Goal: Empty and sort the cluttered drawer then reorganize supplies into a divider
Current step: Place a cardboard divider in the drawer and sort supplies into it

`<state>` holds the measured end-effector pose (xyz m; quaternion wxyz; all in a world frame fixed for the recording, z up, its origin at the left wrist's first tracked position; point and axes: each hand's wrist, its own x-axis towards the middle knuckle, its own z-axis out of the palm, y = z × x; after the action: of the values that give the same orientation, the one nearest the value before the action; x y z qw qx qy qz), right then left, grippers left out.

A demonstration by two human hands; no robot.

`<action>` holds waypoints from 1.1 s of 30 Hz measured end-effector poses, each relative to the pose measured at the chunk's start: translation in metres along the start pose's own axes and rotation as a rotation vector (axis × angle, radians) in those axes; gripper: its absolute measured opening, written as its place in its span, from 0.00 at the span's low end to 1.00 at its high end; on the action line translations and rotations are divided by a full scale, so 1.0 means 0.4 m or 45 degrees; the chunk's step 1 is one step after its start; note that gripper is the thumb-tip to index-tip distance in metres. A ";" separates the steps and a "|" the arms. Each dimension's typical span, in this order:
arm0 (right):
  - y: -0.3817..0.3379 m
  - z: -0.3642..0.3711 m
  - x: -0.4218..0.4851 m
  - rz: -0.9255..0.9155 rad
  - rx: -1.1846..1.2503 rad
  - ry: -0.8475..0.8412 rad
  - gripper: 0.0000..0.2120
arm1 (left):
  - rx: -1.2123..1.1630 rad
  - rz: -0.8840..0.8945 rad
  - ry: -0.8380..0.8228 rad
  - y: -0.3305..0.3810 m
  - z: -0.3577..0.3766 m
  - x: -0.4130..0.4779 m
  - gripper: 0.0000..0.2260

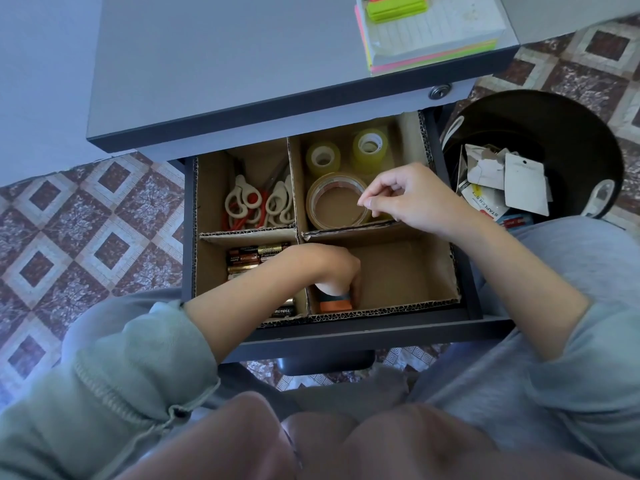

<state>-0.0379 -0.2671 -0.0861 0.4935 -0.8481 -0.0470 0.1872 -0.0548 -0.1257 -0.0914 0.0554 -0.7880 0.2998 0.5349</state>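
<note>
Our left hand (pixel 332 268) grips an orange-and-black object (pixel 334 303) in the left corner of the brown cardboard divider (pixel 381 308), near-right compartment, with room open rightward. Our right hand (pixel 412 199) hovers curled; we cannot tell if it holds anything.

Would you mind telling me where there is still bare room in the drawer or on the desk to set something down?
The near-right compartment is mostly bare right of the left hand, which grips an orange-and-black item in its near-left corner. The desk top left of the notepad stack is bare too. Scissors, tape rolls and batteries crowd the other three compartments.
</note>
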 end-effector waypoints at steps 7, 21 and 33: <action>-0.001 -0.001 -0.002 -0.006 -0.013 0.012 0.06 | -0.119 -0.045 0.068 0.000 -0.010 -0.010 0.18; -0.100 -0.025 -0.055 -0.205 -0.082 0.186 0.09 | -0.566 0.111 0.804 -0.035 -0.051 -0.184 0.05; -0.253 -0.248 -0.032 -0.333 -0.377 0.538 0.02 | -0.337 -0.339 1.671 -0.206 -0.168 -0.241 0.23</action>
<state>-0.0028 -0.3003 0.0477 0.3831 -0.9178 -0.0790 -0.0678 0.0195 -0.0460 0.0022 -0.1692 -0.9795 0.1038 -0.0329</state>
